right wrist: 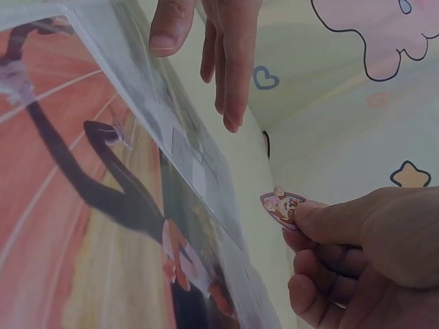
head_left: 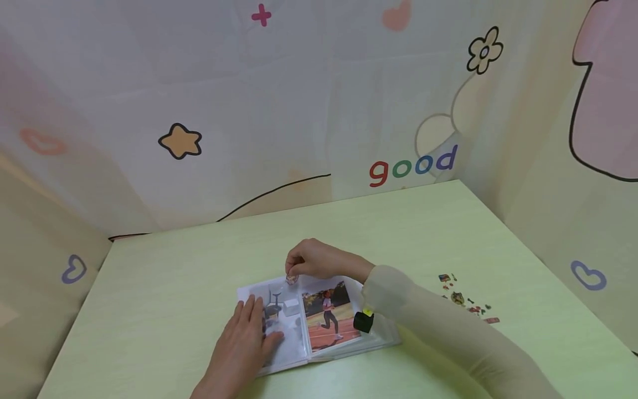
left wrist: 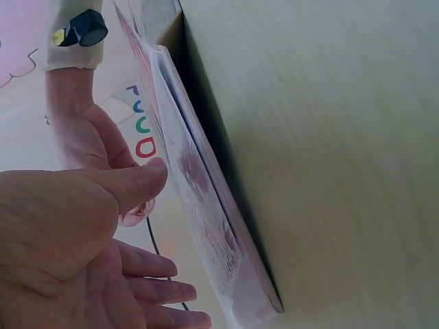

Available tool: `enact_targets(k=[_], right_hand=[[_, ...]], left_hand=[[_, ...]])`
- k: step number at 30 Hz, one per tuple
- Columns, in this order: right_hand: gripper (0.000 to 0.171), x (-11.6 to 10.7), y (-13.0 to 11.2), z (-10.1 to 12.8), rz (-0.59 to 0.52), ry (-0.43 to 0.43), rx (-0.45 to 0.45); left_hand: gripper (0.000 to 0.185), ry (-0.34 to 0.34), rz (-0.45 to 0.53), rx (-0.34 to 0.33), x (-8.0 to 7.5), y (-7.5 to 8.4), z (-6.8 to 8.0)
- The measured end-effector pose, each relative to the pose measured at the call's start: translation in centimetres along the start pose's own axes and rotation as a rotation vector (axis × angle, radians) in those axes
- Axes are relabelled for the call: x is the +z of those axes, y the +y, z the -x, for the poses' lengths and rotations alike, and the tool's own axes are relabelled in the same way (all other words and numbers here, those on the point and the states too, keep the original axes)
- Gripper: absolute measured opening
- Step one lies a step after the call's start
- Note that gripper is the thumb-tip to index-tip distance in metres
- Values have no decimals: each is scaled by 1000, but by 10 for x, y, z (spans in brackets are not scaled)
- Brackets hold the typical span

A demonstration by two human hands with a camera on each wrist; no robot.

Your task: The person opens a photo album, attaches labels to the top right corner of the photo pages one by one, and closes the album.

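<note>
Sticker [right wrist: 282, 205] pinched in right hand [head_left: 314, 259] just above album [head_left: 329, 316].

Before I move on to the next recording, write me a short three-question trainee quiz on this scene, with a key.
1. True or false: the left hand lies flat on the left page of the photo album.
2. What does the right hand pinch? A) a pen B) a small sticker C) a coin
3. Fill in: loose stickers lie on the green table to the ____ of the album.

Key
1. True; the fingers are straight and press on the page.
2. B; thumb and fingers hold it over the album's top edge.
3. Right; they lie apart from the album, beyond the right sleeve.
</note>
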State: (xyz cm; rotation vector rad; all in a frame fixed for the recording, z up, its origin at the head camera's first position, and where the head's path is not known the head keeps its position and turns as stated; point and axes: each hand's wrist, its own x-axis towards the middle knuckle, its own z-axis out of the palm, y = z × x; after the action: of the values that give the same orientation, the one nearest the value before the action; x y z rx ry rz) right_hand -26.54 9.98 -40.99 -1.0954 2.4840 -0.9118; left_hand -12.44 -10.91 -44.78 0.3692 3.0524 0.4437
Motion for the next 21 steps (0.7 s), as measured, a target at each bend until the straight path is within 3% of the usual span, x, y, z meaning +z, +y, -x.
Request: enact_targets(k=[5, 15, 21], right_hand=[[13, 3, 0, -7, -3, -33, -13], [15, 8, 5, -17, 34, -108, -29], [15, 13, 7, -22, 73, -126, -30]], left_hand=[[83, -31, -6, -23, 1, 0, -2], [81, -5, 9, -12, 4, -2, 0], [82, -25, 1, -39, 4, -1, -1]])
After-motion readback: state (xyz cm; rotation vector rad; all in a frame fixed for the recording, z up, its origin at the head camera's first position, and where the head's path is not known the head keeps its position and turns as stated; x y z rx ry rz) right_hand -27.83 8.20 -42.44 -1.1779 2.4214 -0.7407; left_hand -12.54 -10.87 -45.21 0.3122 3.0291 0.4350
